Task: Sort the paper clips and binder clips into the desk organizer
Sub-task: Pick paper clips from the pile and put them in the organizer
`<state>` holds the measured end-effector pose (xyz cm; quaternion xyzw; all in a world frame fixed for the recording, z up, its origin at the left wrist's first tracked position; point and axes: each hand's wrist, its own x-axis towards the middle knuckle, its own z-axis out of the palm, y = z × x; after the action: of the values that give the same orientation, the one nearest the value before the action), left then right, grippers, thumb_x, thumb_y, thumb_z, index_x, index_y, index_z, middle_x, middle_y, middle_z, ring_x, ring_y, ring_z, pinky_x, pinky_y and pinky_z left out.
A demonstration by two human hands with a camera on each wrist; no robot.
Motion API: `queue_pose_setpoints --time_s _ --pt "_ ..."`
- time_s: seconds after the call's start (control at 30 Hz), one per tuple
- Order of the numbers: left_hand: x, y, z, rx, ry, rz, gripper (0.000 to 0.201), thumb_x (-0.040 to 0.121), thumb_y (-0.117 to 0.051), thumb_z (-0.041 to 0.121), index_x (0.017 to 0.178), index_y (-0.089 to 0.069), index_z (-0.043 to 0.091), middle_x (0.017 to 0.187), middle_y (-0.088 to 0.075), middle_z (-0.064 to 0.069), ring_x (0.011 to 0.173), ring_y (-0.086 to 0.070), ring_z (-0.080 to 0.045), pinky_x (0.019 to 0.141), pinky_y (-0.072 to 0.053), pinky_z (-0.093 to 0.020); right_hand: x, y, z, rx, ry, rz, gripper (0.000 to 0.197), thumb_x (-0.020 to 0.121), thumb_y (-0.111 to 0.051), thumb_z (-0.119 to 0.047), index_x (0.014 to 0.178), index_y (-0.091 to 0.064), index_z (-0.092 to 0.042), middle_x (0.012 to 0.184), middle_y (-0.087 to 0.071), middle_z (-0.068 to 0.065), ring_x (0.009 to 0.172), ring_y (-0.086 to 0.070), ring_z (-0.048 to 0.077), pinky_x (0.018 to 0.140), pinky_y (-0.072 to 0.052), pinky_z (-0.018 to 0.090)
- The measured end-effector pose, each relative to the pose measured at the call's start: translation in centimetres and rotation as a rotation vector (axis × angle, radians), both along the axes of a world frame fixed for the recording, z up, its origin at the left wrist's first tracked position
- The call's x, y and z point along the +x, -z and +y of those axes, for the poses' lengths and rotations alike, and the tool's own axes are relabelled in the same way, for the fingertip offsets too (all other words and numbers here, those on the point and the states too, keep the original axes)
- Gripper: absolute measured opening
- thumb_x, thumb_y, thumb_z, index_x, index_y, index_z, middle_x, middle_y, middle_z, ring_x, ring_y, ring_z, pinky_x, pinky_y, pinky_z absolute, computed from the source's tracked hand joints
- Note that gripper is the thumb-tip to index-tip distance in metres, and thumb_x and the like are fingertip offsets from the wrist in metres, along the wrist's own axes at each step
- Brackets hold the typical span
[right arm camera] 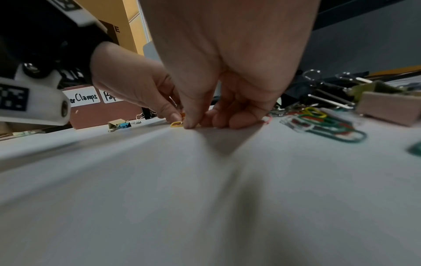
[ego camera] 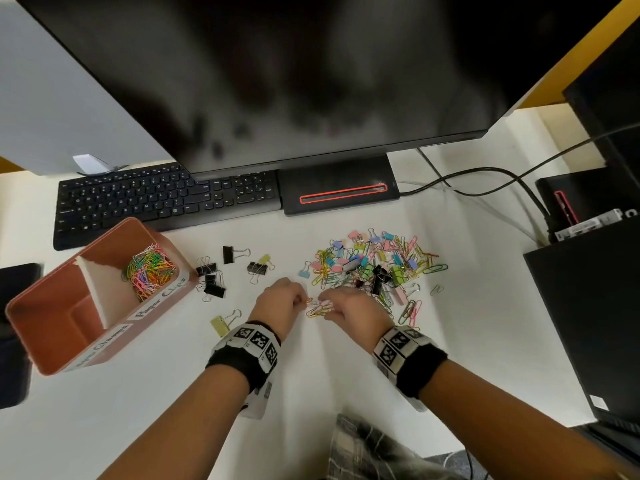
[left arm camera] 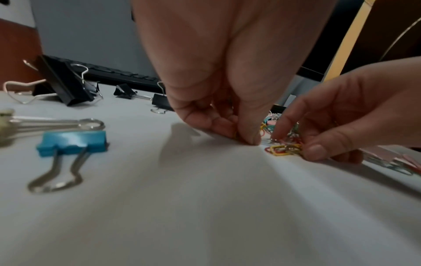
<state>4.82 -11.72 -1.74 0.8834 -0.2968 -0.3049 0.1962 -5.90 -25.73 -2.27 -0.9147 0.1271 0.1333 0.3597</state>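
Observation:
A small bunch of coloured paper clips (ego camera: 317, 310) lies on the white desk between my two hands. My left hand (ego camera: 299, 301) pinches a yellow-orange clip at the bunch's left end. My right hand (ego camera: 327, 306) pinches the bunch from the right with thumb and index finger, as the left wrist view shows on the paper clips (left arm camera: 284, 149). A big mixed pile of paper clips and binder clips (ego camera: 374, 265) lies just behind the hands. The brown desk organizer (ego camera: 41, 327) stands at the left, with paper clips (ego camera: 149, 271) in its far compartment.
Black binder clips (ego camera: 211, 278) lie between the organizer and my hands, with a yellow one (ego camera: 221, 323) nearer me. A keyboard (ego camera: 156, 199) and the monitor base (ego camera: 339, 188) run along the back. A black computer case (ego camera: 588, 306) stands at the right.

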Motion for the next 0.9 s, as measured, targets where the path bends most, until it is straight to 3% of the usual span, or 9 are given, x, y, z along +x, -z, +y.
queue_pose_setpoints --time_s 0.13,0.23,0.33,0.43,0.5,0.6,0.67,0.8,0.9 --pt "0.3 0.2 0.0 0.033 -0.013 -0.027 0.008 0.084 -0.061 0.016 0.089 -0.064 0.01 0.097 -0.052 -0.007 0.085 -0.057 -0.027 0.082 -0.048 -0.038 1.5 0.1 0.2 -0.05 0.013 -0.001 0.018 0.087 -0.06 -0.021 0.104 -0.065 -0.016 0.107 -0.054 0.01 0.097 -0.055 0.027 0.083 -0.048 0.036" --pt "0.6 0.1 0.5 0.062 0.026 -0.062 0.007 0.087 -0.056 0.017 0.09 -0.06 0.012 0.094 -0.057 -0.007 0.087 -0.057 -0.026 0.08 -0.047 -0.036 2.3 -0.1 0.1 -0.088 -0.023 0.033 0.017 0.087 -0.061 -0.021 0.099 -0.067 -0.011 0.109 -0.049 0.009 0.1 -0.049 0.023 0.085 -0.047 0.036" --pt "0.6 0.1 1.1 0.023 0.039 -0.067 0.009 0.089 -0.051 0.012 0.096 -0.057 0.012 0.095 -0.061 -0.006 0.089 -0.057 -0.025 0.08 -0.047 -0.036 2.7 -0.3 -0.2 -0.113 -0.096 0.054 0.017 0.087 -0.06 -0.02 0.098 -0.067 -0.009 0.107 -0.055 0.007 0.101 -0.05 0.024 0.087 -0.046 0.04" --pt "0.6 0.3 1.8 -0.003 0.014 -0.059 0.014 0.088 -0.051 0.009 0.097 -0.061 0.012 0.095 -0.06 -0.005 0.089 -0.057 -0.024 0.082 -0.046 -0.036 2.8 -0.4 -0.4 -0.098 -0.12 0.07 0.017 0.088 -0.059 -0.02 0.098 -0.066 -0.009 0.104 -0.061 0.007 0.104 -0.05 0.023 0.087 -0.044 0.035" --pt "0.5 0.5 2.4 -0.067 -0.028 -0.055 0.01 0.087 -0.055 0.009 0.092 -0.063 0.011 0.089 -0.058 -0.003 0.084 -0.056 -0.021 0.077 -0.043 -0.028 2.8 -0.6 -0.7 -0.106 -0.118 0.035 0.017 0.087 -0.061 -0.023 0.097 -0.067 -0.01 0.101 -0.063 0.007 0.101 -0.051 0.022 0.083 -0.041 0.032" --pt "0.1 0.4 2.7 -0.171 -0.024 -0.02 0.006 0.082 -0.064 0.009 0.088 -0.066 0.008 0.085 -0.05 0.002 0.07 -0.048 -0.008 0.068 -0.034 -0.005 2.6 -0.6 -0.9 -0.146 -0.14 -0.023 0.017 0.084 -0.064 -0.025 0.093 -0.069 -0.011 0.094 -0.067 0.007 0.094 -0.054 0.024 0.082 -0.043 0.034" --pt "-0.2 0.4 2.5 -0.206 -0.012 -0.005 0.007 0.079 -0.068 0.009 0.085 -0.065 0.006 0.088 -0.047 0.004 0.068 -0.046 -0.004 0.068 -0.034 -0.001 2.6 -0.6 -0.9 -0.166 -0.138 -0.042 0.015 0.083 -0.065 -0.026 0.089 -0.071 -0.013 0.09 -0.068 0.005 0.092 -0.055 0.025 0.084 -0.043 0.036" --pt "-0.2 0.8 1.5 -0.178 0.056 -0.062 0.007 0.077 -0.068 0.009 0.08 -0.062 0.008 0.094 -0.052 0.002 0.073 -0.051 -0.012 0.07 -0.039 -0.016 2.7 -0.7 -0.6 -0.146 -0.133 0.035 0.017 0.087 -0.061 -0.026 0.091 -0.069 -0.012 0.096 -0.063 0.006 0.094 -0.054 0.024 0.084 -0.044 0.036" --pt "0.0 1.0 1.1 -0.178 0.116 -0.112 0.007 0.076 -0.068 0.01 0.075 -0.061 0.012 0.09 -0.059 0.003 0.073 -0.056 -0.016 0.07 -0.039 -0.019 2.8 -0.7 -0.5 -0.085 -0.107 0.103 0.018 0.088 -0.058 -0.023 0.095 -0.066 -0.008 0.101 -0.057 0.01 0.091 -0.056 0.026 0.08 -0.046 0.036"
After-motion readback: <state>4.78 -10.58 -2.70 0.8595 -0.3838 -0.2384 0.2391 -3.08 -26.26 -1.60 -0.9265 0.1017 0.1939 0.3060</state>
